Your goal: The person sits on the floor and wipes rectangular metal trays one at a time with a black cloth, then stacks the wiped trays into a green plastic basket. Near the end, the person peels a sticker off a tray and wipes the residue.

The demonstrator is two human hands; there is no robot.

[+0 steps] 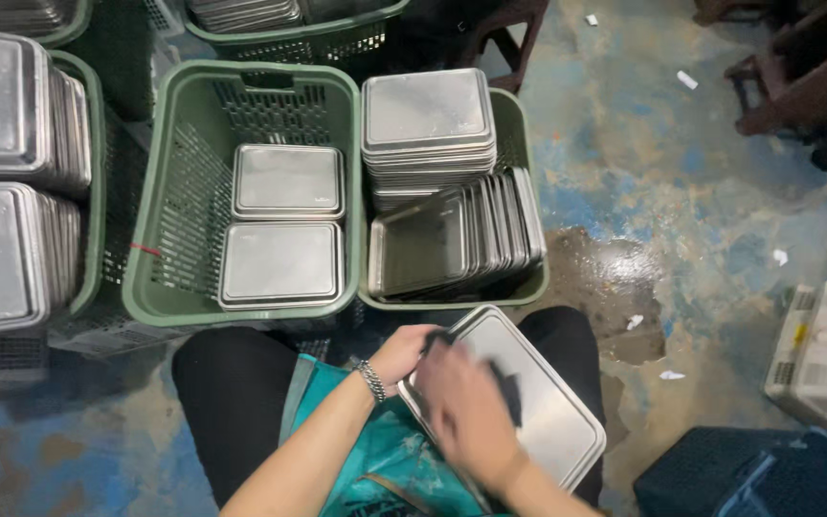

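One stainless steel tray [538, 402] on the lap, underside up, long axis slanting from upper left to lower right. Likely light, stiff and slick, with thin rolled rims; best gripped at a rim or corner. Left hand [402, 352], beaded bracelet at the wrist, clasping the tray's upper-left corner. Right hand [466, 412] blurred, spread over the tray with a dark cloth [509, 388] under it; fingers apparently pressing the cloth, exact grip impossible to tell. Just beyond the knees, a green crate [519, 287] of trays stacked flat and leaning on edge; beside it, a second green crate [160, 191] with two low stacks. Farther left, taller tray stacks [2, 182]. Wet, stained concrete floor [681, 211] to the right.
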